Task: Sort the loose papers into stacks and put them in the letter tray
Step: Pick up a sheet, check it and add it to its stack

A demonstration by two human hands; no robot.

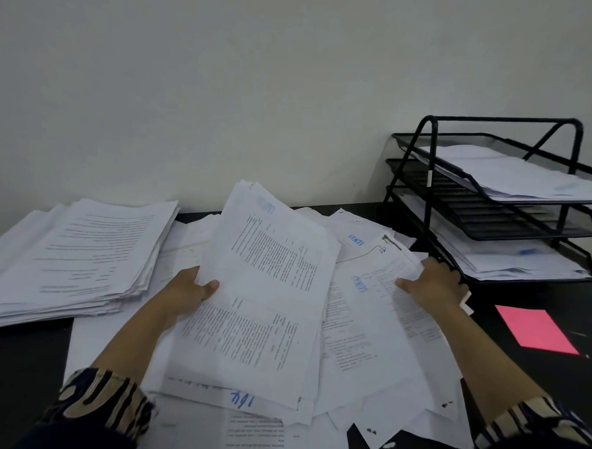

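black desk [25, 359] left of the letter tray [496, 211]: left hand [185, 292] grasps a lifted bundle [269, 290] mid-sort, right hand [433, 284] pinches a loose sheet [397, 271], probably to add next.

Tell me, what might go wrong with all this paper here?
The left hand holds a thick bundle by one edge only, so sheets could slip out. The right hand pinches a sheet lying on the loose heap; pulling it may drag its neighbours and mix them.
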